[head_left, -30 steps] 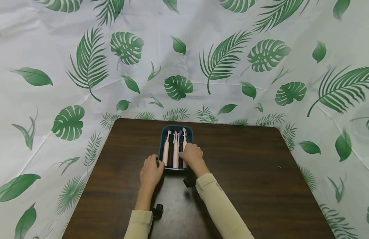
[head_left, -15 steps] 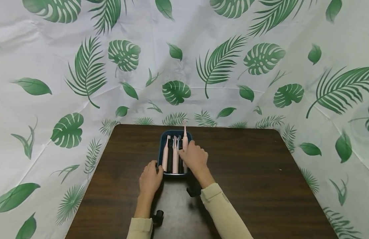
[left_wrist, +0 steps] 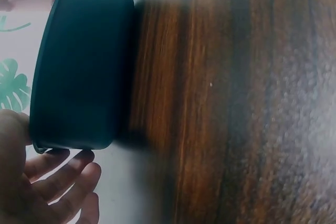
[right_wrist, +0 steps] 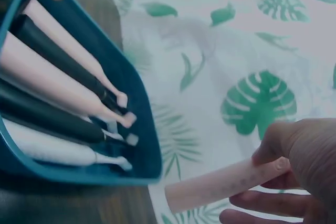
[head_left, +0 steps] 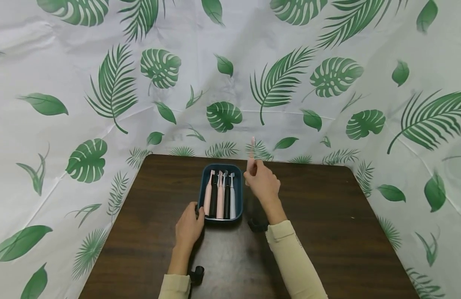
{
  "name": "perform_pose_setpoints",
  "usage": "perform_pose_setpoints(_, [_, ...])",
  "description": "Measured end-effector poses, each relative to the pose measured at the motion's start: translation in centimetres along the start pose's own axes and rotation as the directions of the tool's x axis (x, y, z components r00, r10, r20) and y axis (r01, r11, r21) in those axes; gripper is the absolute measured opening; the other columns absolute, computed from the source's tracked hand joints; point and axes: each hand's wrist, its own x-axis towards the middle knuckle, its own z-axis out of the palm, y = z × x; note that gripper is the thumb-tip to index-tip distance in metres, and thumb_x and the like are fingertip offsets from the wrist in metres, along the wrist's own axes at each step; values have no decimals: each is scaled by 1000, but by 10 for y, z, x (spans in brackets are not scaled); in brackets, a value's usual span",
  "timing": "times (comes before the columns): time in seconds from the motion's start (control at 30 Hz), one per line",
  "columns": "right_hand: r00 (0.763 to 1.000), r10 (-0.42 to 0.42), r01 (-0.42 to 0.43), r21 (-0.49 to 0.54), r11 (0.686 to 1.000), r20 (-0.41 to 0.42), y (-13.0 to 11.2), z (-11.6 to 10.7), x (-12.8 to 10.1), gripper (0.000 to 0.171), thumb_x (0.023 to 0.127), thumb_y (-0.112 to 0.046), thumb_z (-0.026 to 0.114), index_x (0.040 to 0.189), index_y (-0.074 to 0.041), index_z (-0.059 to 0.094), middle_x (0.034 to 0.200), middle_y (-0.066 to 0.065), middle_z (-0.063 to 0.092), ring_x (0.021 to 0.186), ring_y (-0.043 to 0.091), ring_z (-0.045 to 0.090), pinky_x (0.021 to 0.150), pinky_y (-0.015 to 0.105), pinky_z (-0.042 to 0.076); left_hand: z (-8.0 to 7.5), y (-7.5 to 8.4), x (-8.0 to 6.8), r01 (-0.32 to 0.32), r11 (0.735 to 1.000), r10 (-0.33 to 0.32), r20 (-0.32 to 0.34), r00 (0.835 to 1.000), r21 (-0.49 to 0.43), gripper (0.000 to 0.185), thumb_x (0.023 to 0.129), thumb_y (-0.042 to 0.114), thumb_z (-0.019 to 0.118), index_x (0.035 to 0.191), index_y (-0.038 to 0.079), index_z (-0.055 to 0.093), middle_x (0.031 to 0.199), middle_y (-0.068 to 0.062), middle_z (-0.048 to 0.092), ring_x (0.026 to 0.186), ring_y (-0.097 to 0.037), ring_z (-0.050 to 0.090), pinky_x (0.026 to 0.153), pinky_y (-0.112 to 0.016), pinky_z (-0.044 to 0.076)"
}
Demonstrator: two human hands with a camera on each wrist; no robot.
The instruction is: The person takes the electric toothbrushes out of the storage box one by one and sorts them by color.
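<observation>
A pink electric toothbrush (head_left: pixel 252 151) stood nearly upright in the air just right of the dark blue tray (head_left: pixel 239 182), clear of its rim, gripped low on the handle by the right hand (head_left: pixel 263 182), whose thumb and fingers curled round it; in the right wrist view the handle (right_wrist: pixel 220 184) lay pinched between thumb and fingertips. The left hand (head_left: pixel 189 226) rested against the tray's near left corner, thumb on the rim and fingers loosely curled along the outer wall (left_wrist: pixel 79 72), bracing it on the dark wooden table (head_left: pixel 327 232). Within the tray lay five more toothbrushes side by side, heads away from the person: pink (head_left: pixel 208 195), black (head_left: pixel 214 197), pink (head_left: pixel 220 197), black (head_left: pixel 227 197) and white (head_left: pixel 232 197). A leaf-printed cloth (head_left: pixel 103 83) enclosed the table on three sides. Judged from this arrangement, the lift was best carried well clear of the rim, the grip kept firm near the handle's heavier base so the head did not swing, and the left hand kept on the tray so that it did not slide or disturb the remaining brushes.
</observation>
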Motion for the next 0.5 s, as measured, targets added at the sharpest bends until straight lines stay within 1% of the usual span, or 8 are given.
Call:
perform_pose_setpoints(0.1, [1000,-20,20,-1,1000,14,7,-1,5,28,103,-42,64,121,-21,63,103,2,75,77,29,68,68,47,49,0,-2,0,9,1000,-9,-9,1000,-4,42,110,37,53,139,8,63,116,-10,74,100,-28,71,83,-56,56])
perform_pose_setpoints(0.23, [999,-26,27,-6,1000,35,14,4,10,29,105,-41,64,127,-22,66,109,2,78,77,28,69,68,47,49,1,-4,-2,20,1000,-20,-1,1000,-4,42,111,38,52,141,10,60,121,-8,71,102,-27,71,81,-57,56])
perform_pose_setpoints(0.33, [999,-8,8,2,1000,49,19,10,16,31,105,-42,65,129,-23,67,112,3,79,80,30,70,70,49,50,3,-4,-2,13,1000,-13,2,1000,-19,42,112,39,52,143,12,59,125,-8,70,103,-27,72,80,-57,56])
perform_pose_setpoints(0.5, [997,49,-49,13,999,57,29,21,28,31,106,-42,65,130,-22,67,116,6,78,89,35,73,78,54,52,3,-3,-1,-7,999,7,-7,1000,-50,40,112,37,54,141,12,60,123,-7,71,100,-25,73,78,-55,56])
